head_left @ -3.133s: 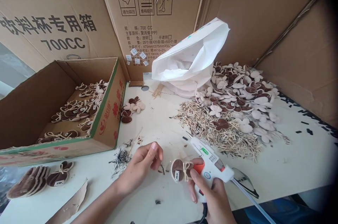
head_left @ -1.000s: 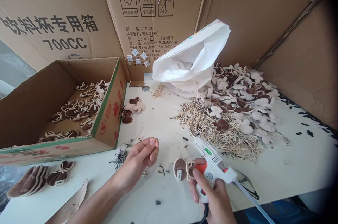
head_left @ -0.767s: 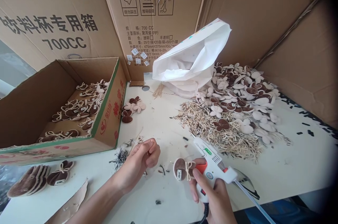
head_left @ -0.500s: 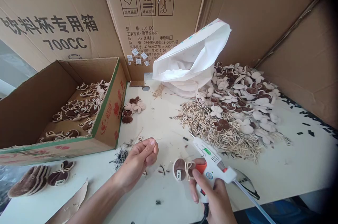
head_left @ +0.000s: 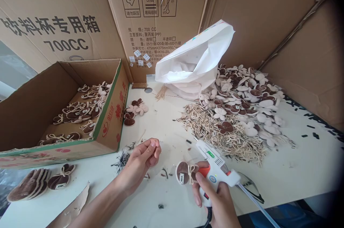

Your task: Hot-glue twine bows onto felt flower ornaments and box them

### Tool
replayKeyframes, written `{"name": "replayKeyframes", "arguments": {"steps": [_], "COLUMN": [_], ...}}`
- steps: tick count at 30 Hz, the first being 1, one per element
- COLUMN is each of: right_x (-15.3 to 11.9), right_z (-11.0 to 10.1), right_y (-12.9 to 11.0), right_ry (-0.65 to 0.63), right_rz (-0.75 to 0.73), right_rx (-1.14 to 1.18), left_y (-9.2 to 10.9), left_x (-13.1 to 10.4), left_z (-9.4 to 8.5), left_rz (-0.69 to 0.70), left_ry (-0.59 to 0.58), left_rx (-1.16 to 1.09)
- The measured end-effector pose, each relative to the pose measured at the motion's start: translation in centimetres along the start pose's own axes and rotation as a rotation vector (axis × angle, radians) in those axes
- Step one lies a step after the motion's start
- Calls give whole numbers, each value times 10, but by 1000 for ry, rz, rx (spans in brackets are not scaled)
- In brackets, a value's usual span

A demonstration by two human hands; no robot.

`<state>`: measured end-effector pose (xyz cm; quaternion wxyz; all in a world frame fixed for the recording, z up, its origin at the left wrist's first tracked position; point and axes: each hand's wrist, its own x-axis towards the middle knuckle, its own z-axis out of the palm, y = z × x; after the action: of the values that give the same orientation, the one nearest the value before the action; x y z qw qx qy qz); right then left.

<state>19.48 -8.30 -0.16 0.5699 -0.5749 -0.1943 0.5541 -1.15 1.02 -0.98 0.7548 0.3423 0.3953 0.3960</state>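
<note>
My right hand (head_left: 215, 194) is wrapped round the handle of a white glue gun (head_left: 215, 161) with an orange trigger, its nozzle pointing up and left. Between that hand's thumb and fingers is a brown shoe-shaped piece (head_left: 183, 173) with a cream bow and a small white label. To the left, my left hand (head_left: 146, 152) is closed, thumb pressed on the curled fingers; anything between the fingertips is too small to make out. Dark thread scraps (head_left: 123, 160) lie beside its wrist.
A cardboard box (head_left: 107, 127) of bowed pieces stands left, more brown pieces (head_left: 60, 177) before it. Behind are a white bag (head_left: 188, 74), a heap of cords (head_left: 228, 142) and a pile of felt pieces (head_left: 252, 95). Glasses (head_left: 252, 188) lie right of the glue gun.
The fingers of my left hand have shifted slightly, staying closed. My right hand, the glue gun and the brown piece look unmoved.
</note>
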Motion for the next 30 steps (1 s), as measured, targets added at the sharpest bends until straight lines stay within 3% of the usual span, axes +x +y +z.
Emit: {"name": "replayKeyframes", "arguments": {"steps": [6,10,17,30], "right_x": [0,1,1,1], "right_z": [-2,-2,1,0], "right_y": [1,1,0,0], "right_ry": [-8,-29,7,-2], "right_rz": [27,-4,-18,-4], "right_rx": [-17,-15,23,8], "left_y": [0,-1,-5,-3], "left_x": [1,1,3,2], "left_z": [1,1,-7,-5], "left_rz": [-4,37,44,44], "left_ry": [-18,-28,53,44], "left_rx": [-135,-96,38,7]}}
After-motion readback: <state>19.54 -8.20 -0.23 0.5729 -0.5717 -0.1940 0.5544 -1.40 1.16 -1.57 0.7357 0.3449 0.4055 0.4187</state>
